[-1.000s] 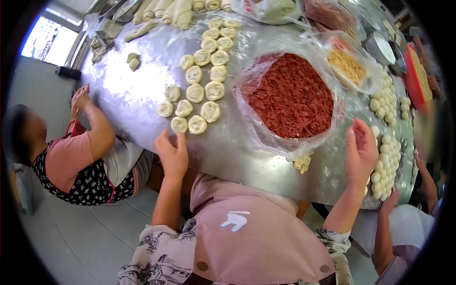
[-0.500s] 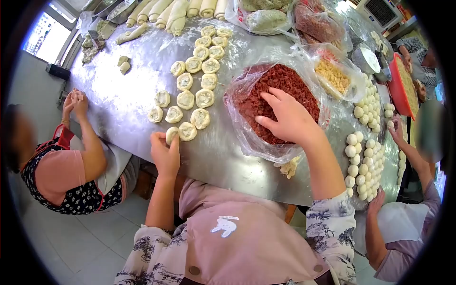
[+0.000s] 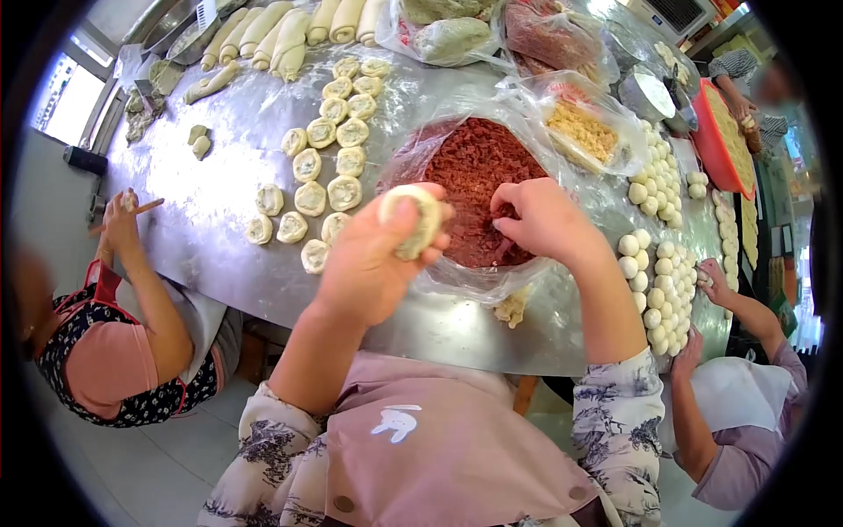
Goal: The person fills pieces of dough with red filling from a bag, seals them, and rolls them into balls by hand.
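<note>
My left hand [image 3: 373,259] is closed on a flattened dough round [image 3: 420,221], held up at the near left edge of the bag of filling. Its thumb lies across the dough. In the plastic-lined bowl or bag is dark red, crumbly filling [image 3: 481,171]. My right hand [image 3: 543,221] reaches into the filling's right side, fingers curled together in a pinch; how much filling they hold is hidden. Left of the bag, several dough rounds [image 3: 309,198] with pale, speckled centres lie in rows on the metal table [image 3: 224,189].
Dough rolls [image 3: 263,35] lie at the back left. A bag of yellow crumbs [image 3: 581,127] stands behind the red filling, and many white dough balls [image 3: 667,294] sit to the right. A co-worker [image 3: 123,325] works at left, others at right, near a red basin [image 3: 724,136].
My left hand has lifted a dough round from the table and brought it right, to the filling. My right hand's fingers, spread before, are now drawn together. The camera view has shifted slightly.
</note>
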The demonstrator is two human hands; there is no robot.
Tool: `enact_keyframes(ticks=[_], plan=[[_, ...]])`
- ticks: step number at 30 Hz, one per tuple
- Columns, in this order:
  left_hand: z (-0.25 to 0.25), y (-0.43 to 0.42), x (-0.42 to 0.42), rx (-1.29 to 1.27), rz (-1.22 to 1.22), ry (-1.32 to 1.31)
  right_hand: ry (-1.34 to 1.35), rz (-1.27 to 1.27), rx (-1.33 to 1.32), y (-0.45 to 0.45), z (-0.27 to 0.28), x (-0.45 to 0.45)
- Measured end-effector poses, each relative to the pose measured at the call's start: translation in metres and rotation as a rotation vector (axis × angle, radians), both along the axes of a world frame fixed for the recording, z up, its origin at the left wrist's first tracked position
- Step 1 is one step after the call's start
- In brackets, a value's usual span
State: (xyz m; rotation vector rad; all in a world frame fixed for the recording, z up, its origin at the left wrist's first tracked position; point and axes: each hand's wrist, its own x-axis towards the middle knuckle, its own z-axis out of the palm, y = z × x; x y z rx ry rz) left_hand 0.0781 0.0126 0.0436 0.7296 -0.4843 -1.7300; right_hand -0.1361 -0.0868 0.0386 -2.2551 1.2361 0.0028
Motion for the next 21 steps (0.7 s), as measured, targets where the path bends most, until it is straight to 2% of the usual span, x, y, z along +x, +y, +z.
enact_keyframes(ticks=[5,8,9,12,13,16,17,21], plan=[[-0.010,-0.034,-0.041,0.292,-0.062,-0.066,-0.107,-0.136,-0.033,-0.009,-0.008,-0.019],[-0.032,-0.047,-0.055,0.304,-0.005,0.043,-0.265,-0.297,0.105,-0.006,0.007,-0.022],[-0.029,-0.049,-0.060,0.325,0.008,-0.001,-0.441,-0.327,0.129,-0.004,0.009,-0.022],[-0.035,-0.055,-0.064,0.323,-0.016,0.204,-0.582,-0.314,0.107,0.002,0.022,-0.010],[-0.037,-0.058,-0.067,0.297,-0.037,0.189,-0.608,-0.234,0.064,0.002,0.019,-0.006],[-0.043,-0.058,-0.064,0.193,-0.134,0.289,-0.454,-0.114,-0.195,0.006,0.014,0.003],[-0.041,-0.057,-0.068,0.230,-0.062,0.181,-0.416,-0.122,-0.110,0.007,0.022,0.005],[-0.028,-0.056,-0.070,0.273,0.031,0.163,-0.526,-0.238,0.027,0.014,0.019,0.003]])
